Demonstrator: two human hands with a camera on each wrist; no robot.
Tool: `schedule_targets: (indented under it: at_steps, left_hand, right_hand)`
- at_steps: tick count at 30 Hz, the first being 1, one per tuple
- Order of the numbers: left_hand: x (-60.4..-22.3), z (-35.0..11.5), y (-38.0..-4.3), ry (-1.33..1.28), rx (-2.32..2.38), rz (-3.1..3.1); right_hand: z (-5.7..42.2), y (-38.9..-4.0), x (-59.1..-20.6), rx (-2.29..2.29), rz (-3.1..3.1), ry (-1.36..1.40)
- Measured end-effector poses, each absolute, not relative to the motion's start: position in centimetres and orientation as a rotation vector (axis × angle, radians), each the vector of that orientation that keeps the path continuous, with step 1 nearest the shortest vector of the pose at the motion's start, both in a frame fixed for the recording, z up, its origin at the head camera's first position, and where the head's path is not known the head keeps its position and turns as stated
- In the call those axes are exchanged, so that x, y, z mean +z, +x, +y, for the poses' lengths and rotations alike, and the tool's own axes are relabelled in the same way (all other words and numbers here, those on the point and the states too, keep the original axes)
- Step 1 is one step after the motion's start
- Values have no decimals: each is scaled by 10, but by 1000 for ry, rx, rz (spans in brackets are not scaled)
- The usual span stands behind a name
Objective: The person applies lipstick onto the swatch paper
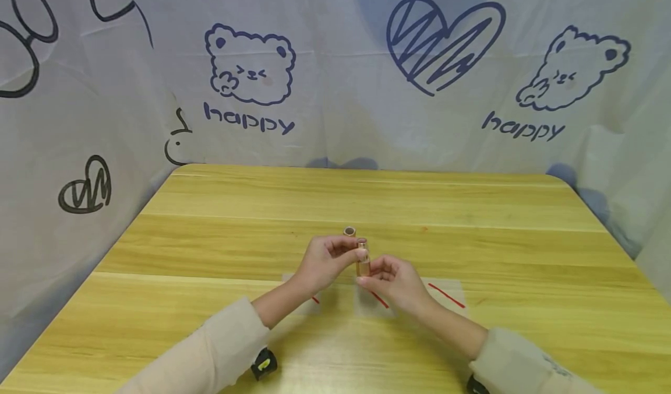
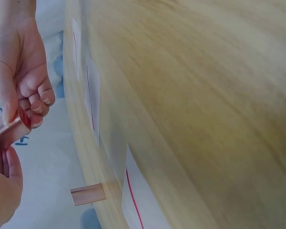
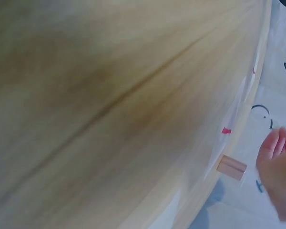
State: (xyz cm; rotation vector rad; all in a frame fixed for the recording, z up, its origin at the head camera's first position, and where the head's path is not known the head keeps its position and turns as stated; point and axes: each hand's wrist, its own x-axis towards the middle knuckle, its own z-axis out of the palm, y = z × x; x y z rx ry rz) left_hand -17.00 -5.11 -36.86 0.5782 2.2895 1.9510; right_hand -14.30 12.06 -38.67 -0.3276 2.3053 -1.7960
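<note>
My left hand (image 1: 327, 261) and right hand (image 1: 395, 280) meet near the middle of the table, above the surface. Between them is a rose-gold tube (image 1: 364, 267) that looks like a lipstick. The left thumb and fingers pinch its upper part; the right thumb and fingertips grip its lower end. A dark red end of the tube (image 2: 9, 129) shows in the left wrist view. Just beyond the hands, a shorter rose-gold piece like a lipstick cap (image 1: 349, 231) stands upright with its dark opening up. The right wrist view also shows this cap (image 3: 232, 167).
Three pale paper squares with red strokes lie in a row: left (image 1: 300, 309), middle (image 1: 369, 309) and right (image 1: 445, 286), partly behind my arms. The wooden table (image 1: 209, 207) ends at a white cloth (image 1: 341, 114) with drawings.
</note>
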Motion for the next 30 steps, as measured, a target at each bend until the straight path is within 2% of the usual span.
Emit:
schedule_targets:
  at_steps: [9,21,30]
  left_hand:
    - [-369,-52,-170,543,1960,2288]
    - [-368,-53,-170,598,1946,2224]
    - [-368,-49,-169,608,1926,2268]
  right_hand:
    - [119,-141,-387,-1812,2322,-345]
    - [131,-147,-391,-1766,2121,-554]
    - [130,-145,-388,-1753,2181,-471]
